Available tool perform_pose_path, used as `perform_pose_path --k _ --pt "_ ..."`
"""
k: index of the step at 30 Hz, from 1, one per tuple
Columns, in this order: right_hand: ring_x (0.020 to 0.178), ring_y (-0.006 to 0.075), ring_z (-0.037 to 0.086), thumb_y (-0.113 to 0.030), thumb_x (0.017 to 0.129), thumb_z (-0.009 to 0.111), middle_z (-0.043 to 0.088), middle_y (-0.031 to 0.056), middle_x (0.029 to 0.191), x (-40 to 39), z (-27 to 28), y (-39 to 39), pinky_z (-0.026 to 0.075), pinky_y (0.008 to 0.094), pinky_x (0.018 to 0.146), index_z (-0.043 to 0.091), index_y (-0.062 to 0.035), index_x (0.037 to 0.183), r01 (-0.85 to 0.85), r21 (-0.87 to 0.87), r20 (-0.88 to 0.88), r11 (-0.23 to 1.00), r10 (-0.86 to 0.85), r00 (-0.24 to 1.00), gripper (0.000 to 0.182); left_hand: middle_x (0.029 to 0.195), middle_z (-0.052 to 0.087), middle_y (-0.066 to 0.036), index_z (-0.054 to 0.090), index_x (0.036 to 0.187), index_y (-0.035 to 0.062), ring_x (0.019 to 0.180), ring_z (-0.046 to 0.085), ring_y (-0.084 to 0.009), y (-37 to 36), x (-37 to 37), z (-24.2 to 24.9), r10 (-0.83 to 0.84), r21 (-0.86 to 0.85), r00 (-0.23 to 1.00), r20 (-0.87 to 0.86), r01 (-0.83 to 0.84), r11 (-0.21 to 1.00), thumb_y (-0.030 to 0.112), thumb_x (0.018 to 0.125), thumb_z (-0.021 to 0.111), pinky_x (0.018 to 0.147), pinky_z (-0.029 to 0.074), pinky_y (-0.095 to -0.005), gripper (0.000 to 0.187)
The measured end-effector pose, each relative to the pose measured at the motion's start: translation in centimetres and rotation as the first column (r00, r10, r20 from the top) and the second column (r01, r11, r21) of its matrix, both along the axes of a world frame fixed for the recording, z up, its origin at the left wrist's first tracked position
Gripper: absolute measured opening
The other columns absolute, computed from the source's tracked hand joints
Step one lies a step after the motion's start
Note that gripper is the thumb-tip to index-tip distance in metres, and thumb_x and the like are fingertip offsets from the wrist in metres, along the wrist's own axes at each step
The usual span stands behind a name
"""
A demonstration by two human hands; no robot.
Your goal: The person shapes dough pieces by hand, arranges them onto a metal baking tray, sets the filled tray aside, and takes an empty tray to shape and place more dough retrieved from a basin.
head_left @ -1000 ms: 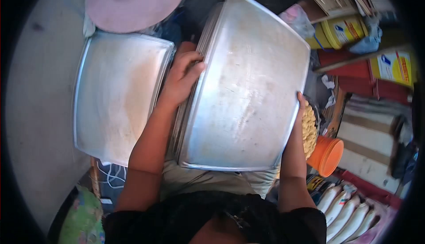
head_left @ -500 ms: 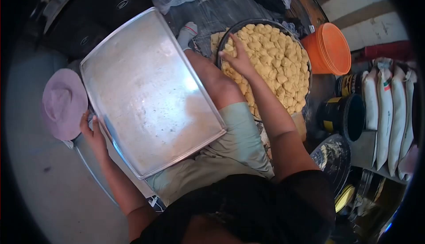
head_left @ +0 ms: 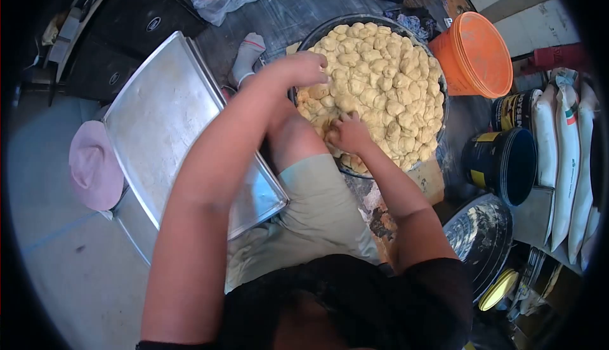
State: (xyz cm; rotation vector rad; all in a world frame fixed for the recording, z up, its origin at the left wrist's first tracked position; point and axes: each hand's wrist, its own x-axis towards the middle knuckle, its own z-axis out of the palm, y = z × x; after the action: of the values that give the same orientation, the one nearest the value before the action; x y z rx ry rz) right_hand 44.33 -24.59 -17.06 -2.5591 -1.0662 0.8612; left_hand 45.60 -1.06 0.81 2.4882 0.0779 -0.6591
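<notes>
A wide, dark round basin (head_left: 444, 118) is heaped with pale yellow balls of dough (head_left: 390, 90). My left hand (head_left: 306, 69) reaches across to its left rim, fingers loosely bent and apart above the dough, with nothing visible in them. Lower down, my right hand (head_left: 350, 133) is down among the dough balls on the near left side, its fingers curled around dough; the fingertips are partly hidden. A large shiny metal baking tray (head_left: 171, 115) lies tilted over my lap to the left, partly covered by my left forearm.
An orange bucket (head_left: 479, 58) stands right of the basin, with a dark bucket (head_left: 507, 166) and upright white sacks (head_left: 568, 159) beyond. A floury dark pan (head_left: 479, 236) sits at lower right. A pink hat (head_left: 95, 166) lies left of the tray.
My left hand has swung from beside the tray over to the basin's rim. My right hand has moved from the rim down into the dough. The tray has shifted left in view.
</notes>
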Motion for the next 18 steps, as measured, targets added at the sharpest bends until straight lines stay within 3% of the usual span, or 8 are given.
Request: perform_pose_path --k 2,4,7,9,11,14,15,18 --pt "0.132 0.0356 0.041 -0.049 0.079 0.072 0.053 0.0131 0.132 2.0 2.8 -0.3 0.035 0.0594 0.103 0.053 -0.0198 0.135 0.087 0.079 -0.257 0.993 -0.064 0.964 0.066 0.132 0.057 -0.023 0.057 0.131 0.0041 0.128 0.050 -0.0365 -1.6 3.5 -5.4 0.150 0.079 0.977 -0.150 -0.140 0.987 0.035 0.086 0.068 0.105 0.042 -0.0412 0.056" --pt "0.132 0.0341 0.042 -0.050 0.078 0.072 0.048 0.0138 0.139 5.9 2.0 0.9 0.035 0.0590 0.103 0.054 -0.0201 0.135 0.170 0.204 -0.015 0.964 -0.170 0.985 0.067 0.143 0.049 -0.021 0.053 0.137 0.0070 0.136 0.043 -0.0372 -2.5 5.8 -14.0 0.357 0.160 0.920 -0.162 -0.333 0.929 0.031 0.086 0.066 0.109 0.039 -0.0427 0.058" --pt "0.138 0.0339 0.038 -0.052 0.079 0.069 0.041 0.0130 0.148 9.4 -0.3 4.0 0.028 0.0662 0.106 0.054 -0.0206 0.135 0.203 0.274 0.274 0.940 -0.278 0.921 0.066 0.159 0.027 -0.015 0.038 0.149 0.0122 0.145 0.026 -0.0396 -5.1 3.4 -13.0 0.666 0.135 0.744 -0.043 -0.656 0.742 0.027 0.084 0.066 0.114 0.033 -0.0489 0.072" --pt "0.141 0.0327 0.035 -0.055 0.079 0.067 0.035 0.0123 0.154 8.7 -4.0 6.6 0.022 0.0710 0.108 0.053 -0.0202 0.135 0.175 0.218 0.444 0.960 -0.258 0.858 0.068 0.163 0.017 -0.011 0.030 0.152 0.0148 0.148 0.017 -0.0398 -4.9 2.2 -17.8 0.569 0.152 0.819 -0.075 -0.555 0.818 0.026 0.080 0.070 0.115 0.030 -0.0521 0.083" --pt "0.143 0.0327 0.031 -0.056 0.078 0.067 0.032 0.0118 0.156 7.3 -4.6 6.5 0.017 0.0738 0.108 0.052 -0.0198 0.137 0.170 0.204 0.260 0.964 -0.221 0.940 0.071 0.163 0.016 -0.009 0.023 0.155 0.0187 0.150 0.012 -0.0389 -4.9 -0.6 -18.6 0.370 0.234 0.919 -0.133 -0.334 0.913 0.027 0.071 0.080 0.117 0.026 -0.0538 0.102" --pt "0.145 0.0349 0.026 -0.055 0.074 0.069 0.032 0.0114 0.157 4.3 -3.8 3.2 0.016 0.0736 0.109 0.049 -0.0199 0.139 0.102 0.193 0.125 0.976 -0.127 0.984 0.076 0.161 0.021 -0.009 0.027 0.153 0.0197 0.148 0.016 -0.0391 -4.4 -0.7 -16.0 0.259 0.200 0.933 -0.251 -0.212 0.957 0.026 0.066 0.084 0.117 0.028 -0.0527 0.104" --pt "0.145 0.0359 0.025 -0.055 0.073 0.071 0.032 0.0117 0.157 3.4 -3.4 1.7 0.016 0.0737 0.109 0.049 -0.0208 0.139 0.076 0.210 0.104 0.975 -0.100 0.990 0.077 0.153 0.033 -0.012 0.030 0.151 0.0173 0.143 0.028 -0.0396 -4.7 -1.2 -14.7 0.205 0.197 0.952 -0.228 -0.161 0.967 0.025 0.063 0.085 0.115 0.032 -0.0483 0.104" --pt "0.146 0.0390 0.022 -0.056 0.069 0.075 0.028 0.0132 0.158 0.7 -0.3 -1.6 0.014 0.0734 0.110 0.043 -0.0253 0.145 -0.060 0.171 0.089 0.983 0.045 0.995 0.088 0.143 0.041 -0.014 0.032 0.149 0.0148 0.135 0.040 -0.0388 -5.8 -1.9 -14.4 0.074 0.230 0.978 -0.193 -0.028 0.973 0.024 0.062 0.087 0.111 0.038 -0.0427 0.104"
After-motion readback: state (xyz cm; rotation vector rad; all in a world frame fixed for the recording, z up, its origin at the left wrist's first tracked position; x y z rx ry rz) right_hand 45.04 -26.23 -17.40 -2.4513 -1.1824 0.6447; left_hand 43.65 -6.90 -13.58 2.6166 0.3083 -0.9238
